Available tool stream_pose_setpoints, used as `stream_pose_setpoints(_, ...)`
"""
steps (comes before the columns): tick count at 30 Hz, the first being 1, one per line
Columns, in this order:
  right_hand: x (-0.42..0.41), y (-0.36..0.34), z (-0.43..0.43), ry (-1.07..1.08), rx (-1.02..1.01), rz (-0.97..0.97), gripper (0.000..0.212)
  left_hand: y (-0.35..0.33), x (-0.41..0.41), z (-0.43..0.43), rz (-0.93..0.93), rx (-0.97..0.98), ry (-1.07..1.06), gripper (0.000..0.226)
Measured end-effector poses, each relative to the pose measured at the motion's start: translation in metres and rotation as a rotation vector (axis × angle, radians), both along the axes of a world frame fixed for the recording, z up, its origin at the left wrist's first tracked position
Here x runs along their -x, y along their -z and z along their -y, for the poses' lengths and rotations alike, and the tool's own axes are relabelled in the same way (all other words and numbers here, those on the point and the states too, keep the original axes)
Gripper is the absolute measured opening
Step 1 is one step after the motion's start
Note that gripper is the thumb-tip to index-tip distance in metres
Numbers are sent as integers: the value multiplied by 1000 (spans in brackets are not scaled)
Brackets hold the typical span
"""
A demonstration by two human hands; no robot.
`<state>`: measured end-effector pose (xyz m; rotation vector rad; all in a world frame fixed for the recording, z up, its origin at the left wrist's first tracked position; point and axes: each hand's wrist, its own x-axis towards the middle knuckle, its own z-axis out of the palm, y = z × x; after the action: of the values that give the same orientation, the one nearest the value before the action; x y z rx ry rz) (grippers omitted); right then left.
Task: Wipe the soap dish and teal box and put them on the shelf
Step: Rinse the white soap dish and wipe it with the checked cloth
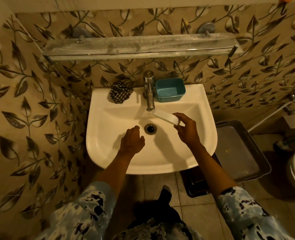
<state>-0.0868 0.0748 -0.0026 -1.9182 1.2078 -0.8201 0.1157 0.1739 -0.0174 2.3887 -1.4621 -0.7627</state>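
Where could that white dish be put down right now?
The glass shelf above the tap is bare end to end. The sink rim's back is crowded: checked cloth left, teal box right. The right hand holds the soap dish.

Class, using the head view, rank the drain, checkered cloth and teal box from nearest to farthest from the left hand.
1. Drain, just right of the left hand, in the basin.
2. Checkered cloth, back-left rim.
3. Teal box, back rim, right of the tap.

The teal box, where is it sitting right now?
In the head view, the teal box stands on the sink's back ledge, right of the tap, below the glass shelf.
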Motion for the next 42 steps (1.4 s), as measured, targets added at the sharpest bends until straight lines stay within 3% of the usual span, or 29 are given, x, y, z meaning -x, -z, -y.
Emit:
stream_pose_setpoints(20, 9, 8, -2, 178, -83, -55, 44, 7, -3, 6, 12, -20, 1, 46)
stream_pose_setpoints(24, 11, 13, -1, 247, -132, 25, 42, 0, -7, 16, 17, 5, -1, 50)
stream_pose_setpoints(26, 12, 15, 0, 234, -294, 172, 39, -7, -12, 23, 33, 39, -10, 53)
stream_pose_setpoints(29, 11, 15, -2, 313, -791, 633, 30, -18, -26, 41, 136, 126, -54, 59)
stream_pose_setpoints(32, 11, 19, -5, 319, -1094, 831, 33, -31, -49, 63, 233, 185, -142, 62)
stream_pose_setpoints(35, 11, 24, -6, 324, -1197, 958, 28, -42, -75, 89, 251, 215, -242, 68)
stream_pose_setpoints(39, 9, 28, -5, 307, -1272, 1033, 26, -47, -99, 121, 96, 217, -406, 89)
stream_pose_setpoints(42, 9, 29, -3, 245, -1315, 1036, 30, -41, -111, 138, 1, 179, -442, 84)
